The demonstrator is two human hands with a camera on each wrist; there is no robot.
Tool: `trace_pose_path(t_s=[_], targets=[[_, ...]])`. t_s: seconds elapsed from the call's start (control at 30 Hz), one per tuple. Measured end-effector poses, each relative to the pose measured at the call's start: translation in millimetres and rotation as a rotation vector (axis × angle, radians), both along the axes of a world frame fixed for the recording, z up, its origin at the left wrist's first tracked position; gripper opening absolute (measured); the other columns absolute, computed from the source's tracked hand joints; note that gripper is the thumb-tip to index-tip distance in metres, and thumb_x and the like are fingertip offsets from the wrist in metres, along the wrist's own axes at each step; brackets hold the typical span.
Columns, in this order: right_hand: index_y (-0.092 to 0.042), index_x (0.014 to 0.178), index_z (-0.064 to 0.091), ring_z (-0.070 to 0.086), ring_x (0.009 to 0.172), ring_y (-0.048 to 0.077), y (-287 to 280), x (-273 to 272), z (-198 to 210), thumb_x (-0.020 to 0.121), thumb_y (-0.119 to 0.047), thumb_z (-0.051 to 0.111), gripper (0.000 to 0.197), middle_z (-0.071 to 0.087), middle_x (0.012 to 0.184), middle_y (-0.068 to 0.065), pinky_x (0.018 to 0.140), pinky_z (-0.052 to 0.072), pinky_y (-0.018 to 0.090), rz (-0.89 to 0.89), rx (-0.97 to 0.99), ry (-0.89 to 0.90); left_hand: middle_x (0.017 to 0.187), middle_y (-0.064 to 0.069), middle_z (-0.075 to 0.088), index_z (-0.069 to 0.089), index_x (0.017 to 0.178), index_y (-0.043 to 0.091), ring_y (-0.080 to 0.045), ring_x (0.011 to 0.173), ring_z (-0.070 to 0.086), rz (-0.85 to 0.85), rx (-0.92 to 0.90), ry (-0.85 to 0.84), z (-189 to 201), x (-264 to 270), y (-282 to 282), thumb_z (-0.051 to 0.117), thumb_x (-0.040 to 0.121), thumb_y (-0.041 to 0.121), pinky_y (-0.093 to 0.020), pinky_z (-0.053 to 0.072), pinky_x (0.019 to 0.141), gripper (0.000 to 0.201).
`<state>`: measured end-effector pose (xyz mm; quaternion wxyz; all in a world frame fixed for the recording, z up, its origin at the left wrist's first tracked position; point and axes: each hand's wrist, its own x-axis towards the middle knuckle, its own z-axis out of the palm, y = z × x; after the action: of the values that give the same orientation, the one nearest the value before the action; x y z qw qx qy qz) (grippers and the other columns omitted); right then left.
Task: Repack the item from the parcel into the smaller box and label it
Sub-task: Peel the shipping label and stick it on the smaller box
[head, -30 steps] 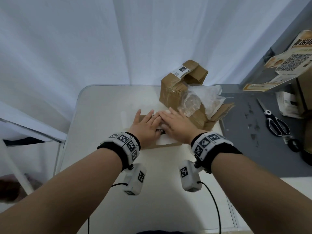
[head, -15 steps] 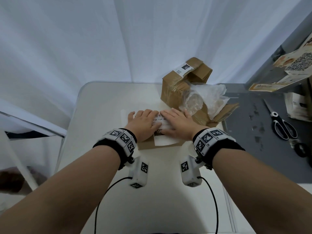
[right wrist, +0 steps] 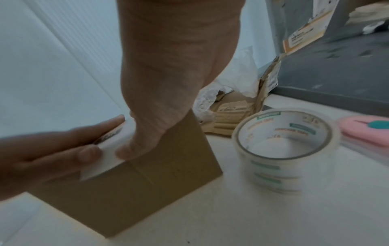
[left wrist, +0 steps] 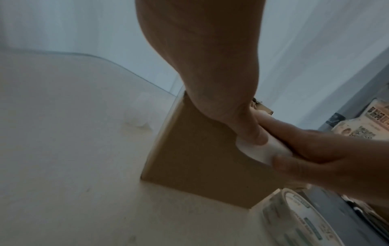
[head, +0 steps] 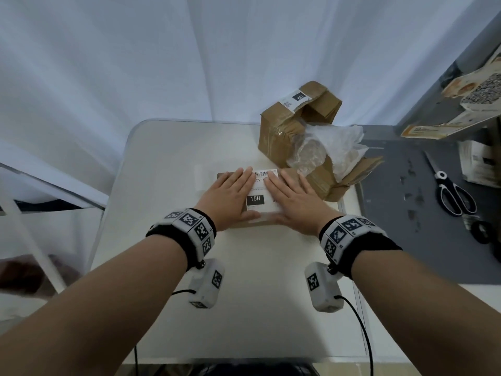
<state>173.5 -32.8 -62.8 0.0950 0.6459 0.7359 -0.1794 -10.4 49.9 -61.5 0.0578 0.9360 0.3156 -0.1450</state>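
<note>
Closest to the person, the left hand (head: 226, 195) and the right hand (head: 294, 198) are laid flat on the small brown cardboard box (head: 245, 222), side by side. The fingers are held straight and close together, and nothing is gripped. The thumbs are pressed on the near edge of the white paper label with the black "15H" mark (head: 260, 195), as seen in both wrist views.

A second ago the hands were bunched together over the middle of the label. Now they have been slid apart, and the barcode and the black mark can be seen between them. The label has been smoothed flat from the middle outward. This most likely means the sticking step is almost done, and the task is near its end. The box is shut, so the item is probably inside, but that cannot be seen.

Just to the right of the box, a roll of clear sticky tape (right wrist: 286, 149) is stood on the white table (head: 244, 308), with a pink cutter (right wrist: 366, 131) beside it.

Farther back, the opened brown parcel (head: 282, 126) is seen touching the small box's far right corner. Crumpled clear plastic wrap (head: 325, 147) is left spilling out of it. A pair of black-handled scissors (head: 450, 191) is seen on the grey mat (head: 406, 240) to the right.
</note>
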Motion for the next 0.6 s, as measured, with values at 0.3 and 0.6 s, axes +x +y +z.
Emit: trace_pose_path(t_s=[0.3,0.6], targets=[[-0.018,0.151,-0.003,-0.001,0.148,0.022,-8,-14,-14,0.099,-0.043,0.03,0.067,-0.003,0.161,-0.001,0.118,0.008,0.05,-0.069,0.151,-0.071,0.152,-0.029,0.018,0.016,0.144,-0.009,-0.039,0.142,0.021,0.022,0.04,0.021,-1,12,-9,0.019,0.085,0.062,-0.044,0.018,0.117,0.092],[-0.011,0.151,0.011,0.017,0.146,0.023,-21,-6,-19,0.093,-0.042,0.019,0.066,0.014,0.159,0.006,0.115,0.005,0.054,-0.056,0.211,-0.104,0.157,-0.018,0.008,0.009,0.148,0.0,-0.03,0.146,0.012,0.061,0.055,-0.049,-5,2,-20,0.0,0.08,0.064,-0.041,0.008,0.119,0.093]])
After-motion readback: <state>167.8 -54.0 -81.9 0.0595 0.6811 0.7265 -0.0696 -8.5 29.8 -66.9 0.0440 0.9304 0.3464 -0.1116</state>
